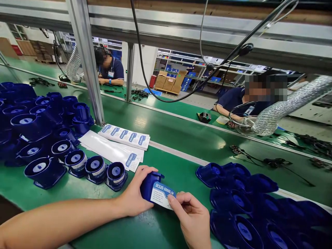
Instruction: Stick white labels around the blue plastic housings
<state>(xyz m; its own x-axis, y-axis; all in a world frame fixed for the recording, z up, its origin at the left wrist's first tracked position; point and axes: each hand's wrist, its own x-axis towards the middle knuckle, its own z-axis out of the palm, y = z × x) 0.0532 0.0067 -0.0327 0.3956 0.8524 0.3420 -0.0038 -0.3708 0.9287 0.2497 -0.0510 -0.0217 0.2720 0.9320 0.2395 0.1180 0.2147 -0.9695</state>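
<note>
Right hand [194, 216] clamped on label [160, 195], left hand [135, 195] around blue housing [147, 185] between hands

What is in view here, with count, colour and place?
Held housing: one, blue, centre
Label: one, blue and white, against held housing
Left housings: many, blue, left pile
Right housings: many, blue, right pile
Label sheets: several, white and blue, centre-left
Benchtop: one, green, foreground
Posts: two, silver, left half
Overhead cables: several, black and grey, top
Ducts: two, silver, far side
Cable bundles: several, black, far side
Co-workers: two, in blue, far side
Cartons: several, brown, background
Left hand: one, bare, around housing
Right hand: one, bare, pinching label
</note>
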